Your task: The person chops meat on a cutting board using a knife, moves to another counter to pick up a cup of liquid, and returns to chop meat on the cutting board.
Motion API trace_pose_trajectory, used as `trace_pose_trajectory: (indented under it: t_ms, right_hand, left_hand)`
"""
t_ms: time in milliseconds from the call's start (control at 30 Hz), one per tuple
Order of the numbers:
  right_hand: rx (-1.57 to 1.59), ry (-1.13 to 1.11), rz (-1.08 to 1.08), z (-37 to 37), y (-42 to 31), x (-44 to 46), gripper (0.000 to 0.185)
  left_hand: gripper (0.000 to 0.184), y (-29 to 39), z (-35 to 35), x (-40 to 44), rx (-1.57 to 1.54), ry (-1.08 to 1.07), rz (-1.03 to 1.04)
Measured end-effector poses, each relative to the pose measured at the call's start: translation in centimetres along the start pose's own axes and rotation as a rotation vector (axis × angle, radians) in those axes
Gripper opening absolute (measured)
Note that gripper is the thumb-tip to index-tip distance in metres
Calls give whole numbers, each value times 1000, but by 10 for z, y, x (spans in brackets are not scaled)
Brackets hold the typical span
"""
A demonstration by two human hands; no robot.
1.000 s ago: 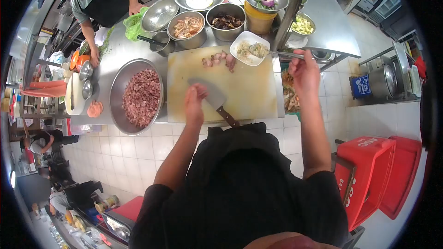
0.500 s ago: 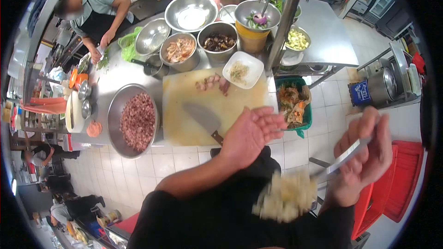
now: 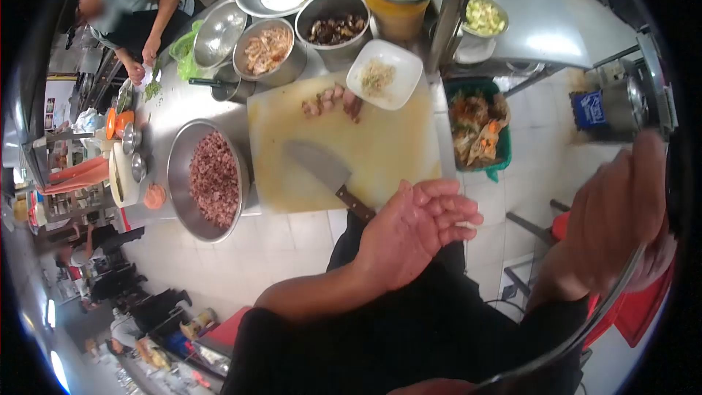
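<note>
At left, a steel bowl (image 3: 243, 153) of chopped reddish pieces (image 3: 214, 179) sits on the tabletop (image 3: 159, 135), its place unchanged from a second ago. Right of it, the knife (image 3: 319, 162) lies flat on the cutting board (image 3: 274, 183), handle toward you, with small pinkish pieces (image 3: 329, 100) farther back, likewise unmoved. The white dish (image 3: 406, 86) rests on the board's far edge, toward the right, holding a thin patch of pale minced food (image 3: 376, 79). Nearer, your left hand (image 3: 411, 230) is in front of your body, empty, grip spread, palm turned up and fingers loosely curled, much as half a second ago; a second ago it was beside the knife's blade. At right comes the fresh change: your blurred right hand (image 3: 613, 212) has shifted, its grip apparently pinching a metal utensil (image 3: 616, 292) that now runs down toward the near edge of view. A second ago that utensil reached into the dish; half a second ago it carried a pale clump. Now its loaded end is out of sight, so whether the clump remains cannot be told; the scooping itself looks done.
</note>
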State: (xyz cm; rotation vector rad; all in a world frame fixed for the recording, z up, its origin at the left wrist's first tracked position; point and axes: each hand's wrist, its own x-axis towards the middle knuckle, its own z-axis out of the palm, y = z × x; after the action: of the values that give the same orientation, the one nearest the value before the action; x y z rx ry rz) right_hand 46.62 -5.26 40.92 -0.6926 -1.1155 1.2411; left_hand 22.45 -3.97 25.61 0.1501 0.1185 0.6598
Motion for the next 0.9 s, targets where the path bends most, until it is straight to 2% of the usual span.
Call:
trace_pose_trajectory:
  t_ms: [67, 100, 167, 200, 233, 267, 300, 367, 400, 500, 567, 800, 900]
  right_hand:
    - [231, -190, 135, -19, 12, 33, 33]
    - [279, -71, 181, -29, 18, 36, 38]
    - [256, 118, 94, -54, 50, 38, 32]
    - [196, 226, 59, -68, 74, 39, 30]
    - [114, 325, 49, -80, 106, 42, 29]
    - [-105, 522, 92, -77, 137, 47, 27]
    - [-166, 602, 124, -81, 175, 48, 25]
    - [-338, 580, 123, -84, 249, 40, 23]
    - [-330, 555, 157, -82, 277, 35, 23]
    - [-298, 435, 66, -82, 354, 27, 21]
    - [-281, 384, 88, -80, 377, 26, 20]
    - [-355, 464, 66, -103, 350, 62, 22]
    - [-378, 441, 72, -106, 360, 87, 22]
  left_hand:
    - [64, 4, -13, 4, 19, 34, 30]
    - [64, 8, -16, 5, -58, 119, 14]
    - [65, 16, -20, 8, -226, 269, -10]
    - [64, 13, -36, 14, 11, 251, 87]
    - [60, 16, -43, 16, -59, 248, 141]
    - [57, 20, -53, 16, -46, 276, 182]
    - [54, 26, -63, 16, -30, 302, 223]
    - [52, 37, -85, 11, 19, 371, 318]
    - [50, 43, -94, 8, 46, 401, 364]
    - [50, 60, -113, -11, 128, 606, 469]
    - [51, 65, -124, -30, 160, 677, 517]
    - [53, 68, -146, -92, 201, 873, 678]
    - [52, 66, -164, -114, 202, 951, 715]
